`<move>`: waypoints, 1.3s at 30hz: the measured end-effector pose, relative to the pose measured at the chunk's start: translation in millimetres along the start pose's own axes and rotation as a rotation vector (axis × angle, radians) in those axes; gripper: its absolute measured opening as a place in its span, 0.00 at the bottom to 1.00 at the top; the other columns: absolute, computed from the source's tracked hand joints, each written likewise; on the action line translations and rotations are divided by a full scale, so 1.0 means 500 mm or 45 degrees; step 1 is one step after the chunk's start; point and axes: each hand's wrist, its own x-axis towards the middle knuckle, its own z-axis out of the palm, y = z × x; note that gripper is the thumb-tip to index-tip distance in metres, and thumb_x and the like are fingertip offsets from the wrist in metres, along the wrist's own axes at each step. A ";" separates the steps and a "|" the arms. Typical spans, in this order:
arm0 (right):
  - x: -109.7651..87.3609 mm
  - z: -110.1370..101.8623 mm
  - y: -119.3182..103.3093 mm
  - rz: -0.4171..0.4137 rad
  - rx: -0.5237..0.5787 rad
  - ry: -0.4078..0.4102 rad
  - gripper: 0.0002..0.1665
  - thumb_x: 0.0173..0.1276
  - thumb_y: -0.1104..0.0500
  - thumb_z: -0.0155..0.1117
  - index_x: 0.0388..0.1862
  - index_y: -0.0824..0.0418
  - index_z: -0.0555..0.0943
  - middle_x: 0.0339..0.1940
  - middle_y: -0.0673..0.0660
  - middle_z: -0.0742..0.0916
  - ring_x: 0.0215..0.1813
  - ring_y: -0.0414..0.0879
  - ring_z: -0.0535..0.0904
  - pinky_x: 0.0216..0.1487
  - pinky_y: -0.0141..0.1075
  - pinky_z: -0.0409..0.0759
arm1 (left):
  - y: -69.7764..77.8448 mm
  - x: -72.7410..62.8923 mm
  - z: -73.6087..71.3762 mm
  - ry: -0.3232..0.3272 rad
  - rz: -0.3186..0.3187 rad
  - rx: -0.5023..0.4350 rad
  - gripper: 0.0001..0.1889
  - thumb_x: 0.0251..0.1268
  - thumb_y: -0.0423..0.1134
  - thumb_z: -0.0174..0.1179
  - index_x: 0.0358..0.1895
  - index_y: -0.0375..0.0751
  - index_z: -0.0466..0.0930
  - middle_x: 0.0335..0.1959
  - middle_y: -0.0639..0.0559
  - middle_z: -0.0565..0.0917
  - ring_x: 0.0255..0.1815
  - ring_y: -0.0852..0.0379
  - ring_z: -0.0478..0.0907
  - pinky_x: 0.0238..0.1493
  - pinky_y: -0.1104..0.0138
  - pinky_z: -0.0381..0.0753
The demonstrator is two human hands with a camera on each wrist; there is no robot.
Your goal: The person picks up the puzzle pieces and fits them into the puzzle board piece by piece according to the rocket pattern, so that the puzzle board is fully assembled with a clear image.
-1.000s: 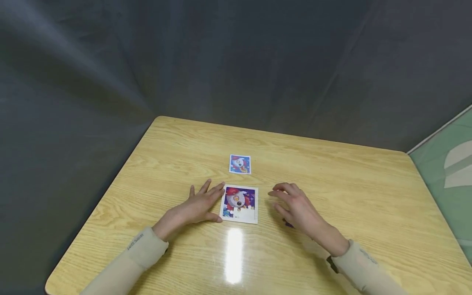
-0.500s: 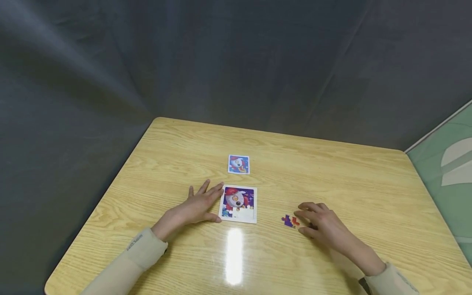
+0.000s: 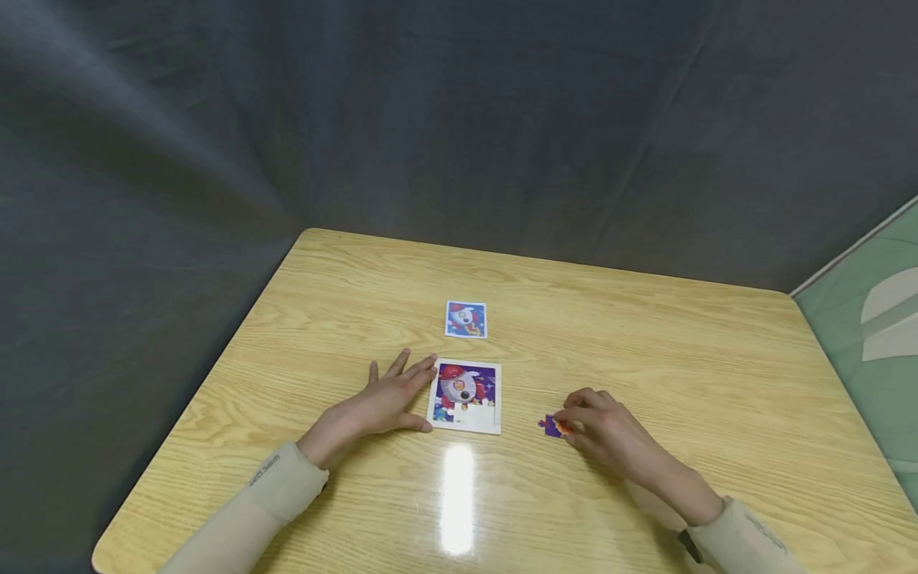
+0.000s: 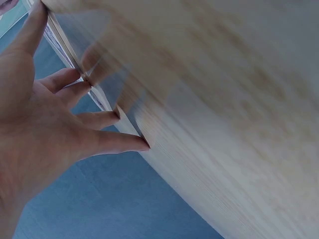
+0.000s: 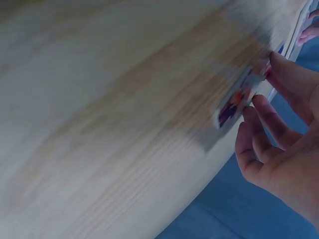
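Observation:
A square jigsaw puzzle [image 3: 464, 387] in a white frame lies on the table, showing a grey and red rocket on purple, with bare white at its lower right. My left hand [image 3: 383, 402] is spread flat with fingertips and thumb at the frame's left edge. To the right of the frame, my right hand [image 3: 610, 430] pinches a puzzle piece [image 5: 235, 102] between thumb and fingers; the piece is tilted, with orange and purple print. Beside those fingertips in the head view shows a purple part [image 3: 551, 426] of the loose pieces, the rest covered by the fingers.
A small picture card [image 3: 466, 320] with the same rocket lies beyond the puzzle. The wooden table [image 3: 681, 343] has dark cloth [image 3: 459, 119] behind and to its left. A green panel [image 3: 889, 335] stands at the right.
My right hand moved right from near the frame to the loose puzzle pieces, then slightly left onto them, and now pinches one. The left hand stays at the frame.

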 end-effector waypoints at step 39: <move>0.095 0.053 -0.045 -0.123 -0.003 0.005 0.18 0.56 0.56 0.72 0.46 0.60 0.85 0.37 0.48 0.83 0.38 0.37 0.74 0.38 0.34 0.76 | 0.001 -0.001 0.000 0.000 -0.001 0.004 0.47 0.56 0.56 0.65 0.76 0.40 0.53 0.78 0.49 0.47 0.76 0.34 0.33 0.59 0.25 0.38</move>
